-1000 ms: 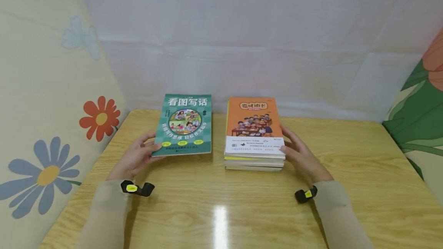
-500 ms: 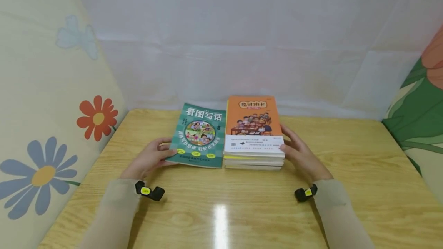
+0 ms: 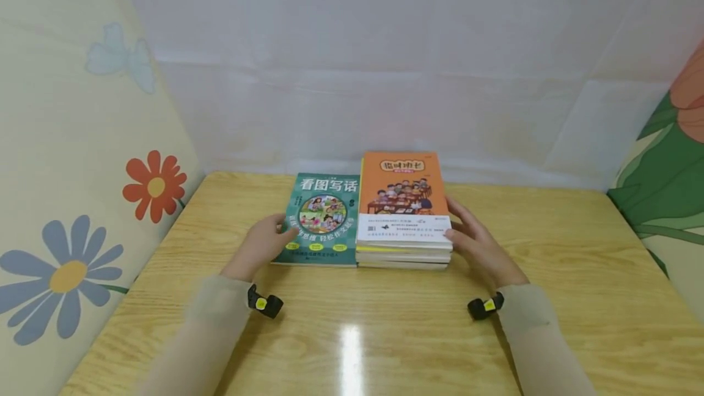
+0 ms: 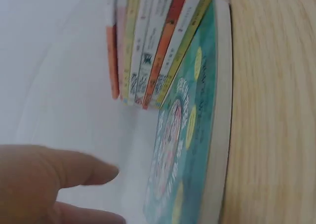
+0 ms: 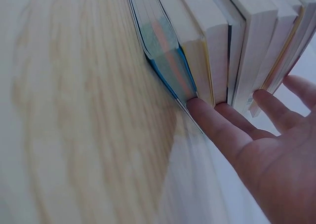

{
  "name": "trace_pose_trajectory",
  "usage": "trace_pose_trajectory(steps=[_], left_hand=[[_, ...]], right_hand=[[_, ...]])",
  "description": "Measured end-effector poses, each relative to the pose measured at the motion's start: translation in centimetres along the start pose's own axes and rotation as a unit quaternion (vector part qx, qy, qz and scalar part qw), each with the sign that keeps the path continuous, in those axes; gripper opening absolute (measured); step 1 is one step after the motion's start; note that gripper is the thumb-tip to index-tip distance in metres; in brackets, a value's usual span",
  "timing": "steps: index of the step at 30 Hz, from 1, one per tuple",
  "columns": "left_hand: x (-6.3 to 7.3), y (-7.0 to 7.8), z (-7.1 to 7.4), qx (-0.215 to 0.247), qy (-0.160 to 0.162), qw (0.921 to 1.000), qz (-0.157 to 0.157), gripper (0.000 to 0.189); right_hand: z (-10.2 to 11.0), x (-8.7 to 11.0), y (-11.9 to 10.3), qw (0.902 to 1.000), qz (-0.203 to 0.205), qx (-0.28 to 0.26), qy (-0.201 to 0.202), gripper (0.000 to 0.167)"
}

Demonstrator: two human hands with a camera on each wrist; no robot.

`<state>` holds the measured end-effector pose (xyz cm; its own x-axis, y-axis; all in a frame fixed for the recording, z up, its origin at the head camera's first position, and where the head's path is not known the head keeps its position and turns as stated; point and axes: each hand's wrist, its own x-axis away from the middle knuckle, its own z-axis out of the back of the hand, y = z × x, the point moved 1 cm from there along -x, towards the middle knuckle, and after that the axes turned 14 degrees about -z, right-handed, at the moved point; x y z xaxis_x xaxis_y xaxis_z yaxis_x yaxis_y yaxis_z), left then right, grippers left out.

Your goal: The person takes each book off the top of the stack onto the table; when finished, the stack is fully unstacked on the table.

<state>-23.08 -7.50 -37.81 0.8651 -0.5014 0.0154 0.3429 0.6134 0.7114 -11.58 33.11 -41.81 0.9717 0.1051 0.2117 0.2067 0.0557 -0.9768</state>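
A green book [image 3: 324, 246] with a round picture on its cover lies flat on the wooden table. Its right edge is against or very near the left side of a book stack [image 3: 404, 255]. Topmost on that stack is an orange book [image 3: 404, 185] with a white band. My left hand [image 3: 261, 243] hovers over the green book's left edge; in the left wrist view its extended fingers [image 4: 94, 170] are apart from the cover. On the stack's other side, my right hand [image 3: 484, 252] touches the page edges with extended fingertips, as the right wrist view shows.
Several book spines [image 4: 163, 46] face left in the left wrist view. A white cloth [image 3: 352, 66] hangs behind the wooden table [image 3: 308, 335]. Panels painted with flowers [image 3: 156, 187] stand at both sides.
My left hand carried the green book right and down onto the table beside the stack, then let go and lifted slightly. The right hand and the stack stayed in place.
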Motion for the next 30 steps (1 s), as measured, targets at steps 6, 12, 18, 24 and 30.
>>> trace_pose_trajectory(steps=[6, 12, 18, 24, 30], left_hand=[[-1.2, 3.5, -1.7, 0.023, 0.077, 0.9902, -0.114, 0.046], [-2.8, 6.4, -4.1, 0.072, 0.069, 0.9805, -0.169, 0.038], [-3.5, 7.8, -5.7, 0.176, 0.044, 0.9773, -0.109, 0.036], [-4.0, 8.3, -6.1, 0.253, 0.043, 0.9654, -0.048, 0.038], [-4.4, 8.3, -6.0, 0.327, 0.030, 0.9446, -0.007, 0.041]], right_hand=[[-0.1, 0.0, 0.0, 1.0000, -0.009, -0.004, 0.000, 0.070], [0.1, 0.0, 0.0, 0.9999, -0.011, -0.002, 0.008, 0.069], [-0.1, -0.2, 0.0, 0.9999, -0.006, 0.009, 0.006, 0.069], [-0.2, 0.0, -0.1, 1.0000, -0.006, 0.005, 0.005, 0.069], [-0.2, 0.0, 0.0, 0.9999, -0.008, 0.003, 0.010, 0.068]])
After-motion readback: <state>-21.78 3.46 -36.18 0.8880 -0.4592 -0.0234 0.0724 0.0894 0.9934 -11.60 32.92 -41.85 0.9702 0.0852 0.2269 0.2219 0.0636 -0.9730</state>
